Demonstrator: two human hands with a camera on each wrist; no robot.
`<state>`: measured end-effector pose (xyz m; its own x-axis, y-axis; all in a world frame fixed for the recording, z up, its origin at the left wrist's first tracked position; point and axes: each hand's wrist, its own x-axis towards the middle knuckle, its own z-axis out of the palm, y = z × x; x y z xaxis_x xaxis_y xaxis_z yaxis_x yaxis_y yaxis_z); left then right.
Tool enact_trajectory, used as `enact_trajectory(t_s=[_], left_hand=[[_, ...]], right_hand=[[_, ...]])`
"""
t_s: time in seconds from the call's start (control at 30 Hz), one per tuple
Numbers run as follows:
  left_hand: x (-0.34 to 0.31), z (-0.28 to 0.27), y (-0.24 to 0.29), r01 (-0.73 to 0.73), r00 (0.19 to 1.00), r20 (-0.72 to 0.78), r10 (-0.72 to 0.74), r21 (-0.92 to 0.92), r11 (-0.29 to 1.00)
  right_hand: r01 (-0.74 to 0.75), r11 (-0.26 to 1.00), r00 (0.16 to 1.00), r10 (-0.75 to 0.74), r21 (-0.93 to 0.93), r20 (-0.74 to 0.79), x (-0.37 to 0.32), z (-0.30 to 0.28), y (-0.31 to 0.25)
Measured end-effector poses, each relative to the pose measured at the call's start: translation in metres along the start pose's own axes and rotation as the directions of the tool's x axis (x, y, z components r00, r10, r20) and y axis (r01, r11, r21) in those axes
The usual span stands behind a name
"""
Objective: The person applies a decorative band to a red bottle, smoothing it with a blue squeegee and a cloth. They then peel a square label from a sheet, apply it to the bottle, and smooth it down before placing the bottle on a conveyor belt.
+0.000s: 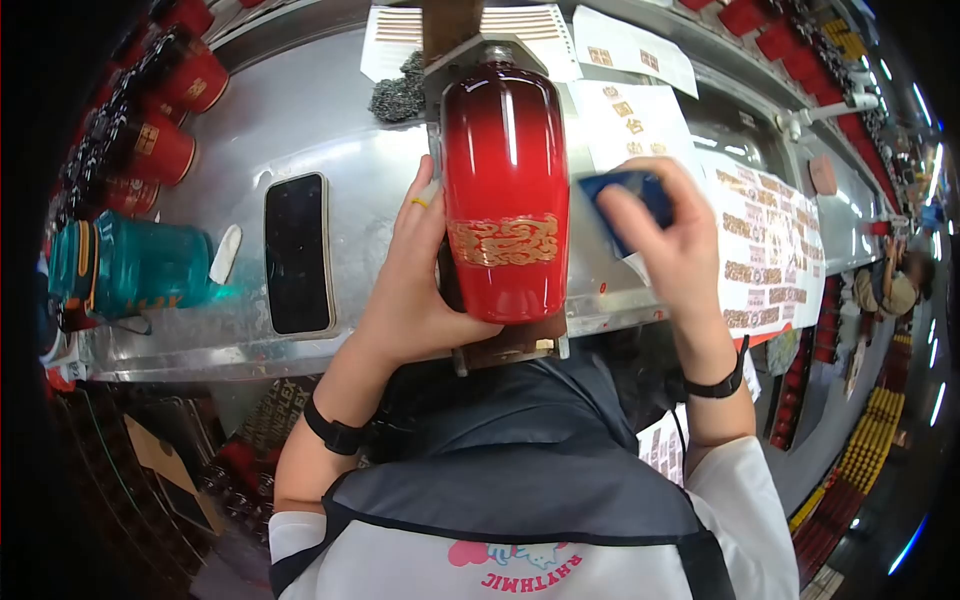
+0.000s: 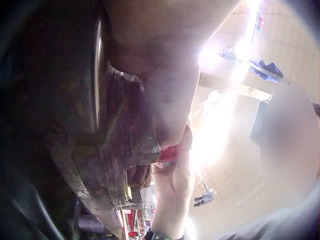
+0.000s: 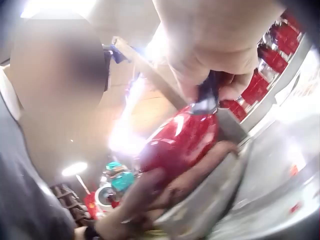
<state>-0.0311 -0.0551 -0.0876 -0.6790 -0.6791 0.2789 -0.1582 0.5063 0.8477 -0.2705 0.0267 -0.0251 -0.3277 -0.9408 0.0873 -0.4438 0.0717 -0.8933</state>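
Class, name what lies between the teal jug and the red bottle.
Head view: a dark phone on the bench, then the left hand gripping the bottle.

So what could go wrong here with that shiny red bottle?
1. The glossy red bottle lies on a narrow brown stand, steadied only by the left hand at its side. If that grip slackens, it might roll off.
2. The flat blue scraper pinched in the right hand could scuff or wrinkle the gold patterned band if pressed unevenly.
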Motion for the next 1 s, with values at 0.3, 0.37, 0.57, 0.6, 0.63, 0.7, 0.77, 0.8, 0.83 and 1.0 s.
enact_trajectory(t_s=[0.3, 0.37, 0.57, 0.6, 0.63, 0.7, 0.77, 0.8, 0.83, 1.0], left_hand=[[-0.001, -0.005, 0.01, -0.181, 0.959, -0.165, 0.232, 0.273, 0.945], [-0.002, -0.002, 0.009, -0.177, 0.959, -0.163, 0.23, 0.289, 0.941], [-0.006, 0.005, 0.004, -0.063, 0.981, -0.183, 0.072, 0.051, 0.997], [-0.005, 0.008, 0.003, -0.054, 0.974, -0.215, 0.067, 0.062, 0.997], [-0.005, 0.008, 0.002, -0.051, 0.974, -0.218, 0.062, 0.056, 0.997], [-0.005, 0.007, 0.003, -0.101, 0.961, -0.246, 0.128, 0.12, 0.988], [-0.005, 0.005, 0.006, -0.101, 0.963, -0.241, 0.122, 0.097, 0.99], [-0.005, 0.004, 0.006, -0.098, 0.966, -0.234, 0.113, 0.076, 0.992], [-0.006, 0.004, 0.006, -0.102, 0.964, -0.239, 0.117, 0.074, 0.992], [-0.005, 0.004, 0.006, -0.084, 0.967, -0.236, 0.098, 0.07, 0.994]], right_hand=[[0.232, 0.961, 0.948, -0.188, -0.15, 0.258, 0.007, -0.007, -0.043], [0.298, 0.92, 0.952, -0.305, -0.255, 0.014, 0.027, -0.011, -0.03], [0.825, 0.475, 0.563, -0.64, -0.307, 0.523, -0.023, 0.014, -0.057], [0.828, 0.473, 0.558, -0.637, -0.302, 0.531, -0.021, 0.014, -0.061], [0.817, 0.521, 0.559, -0.611, -0.247, 0.561, -0.02, 0.014, -0.068], [0.768, 0.587, 0.615, -0.56, -0.258, 0.555, -0.016, 0.008, -0.081], [0.758, 0.512, 0.653, -0.593, -0.405, 0.471, -0.01, 0.007, -0.09], [0.756, 0.469, 0.654, -0.582, -0.457, 0.483, -0.009, 0.007, -0.089], [0.758, 0.464, 0.651, -0.583, -0.459, 0.485, -0.008, 0.008, -0.084], [0.782, 0.414, 0.615, -0.631, -0.466, 0.472, -0.011, 0.016, -0.071]])
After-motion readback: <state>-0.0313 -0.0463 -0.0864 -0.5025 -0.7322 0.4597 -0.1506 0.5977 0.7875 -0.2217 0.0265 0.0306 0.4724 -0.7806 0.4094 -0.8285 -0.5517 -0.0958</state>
